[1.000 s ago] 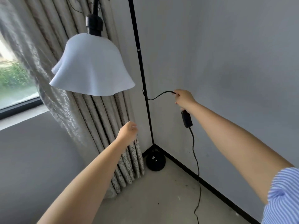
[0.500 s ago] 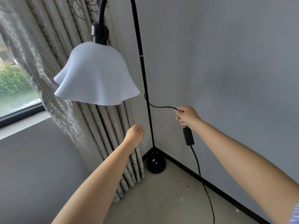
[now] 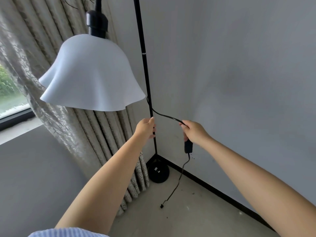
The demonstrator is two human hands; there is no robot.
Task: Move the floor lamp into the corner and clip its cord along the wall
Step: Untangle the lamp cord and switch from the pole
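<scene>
Cut off: thin black lamp pole (image 3: 145, 65) leaves the top edge.
Hands: left hand (image 3: 145, 128) wraps the pole; right hand (image 3: 194, 132) grips black cord (image 3: 168, 117).
Around: patterned beige curtain (image 3: 51, 48) hangs left, behind white wavy shade (image 3: 92, 74).

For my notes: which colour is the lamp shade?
White, plain. The lamp shade shows best in the head view.
</scene>
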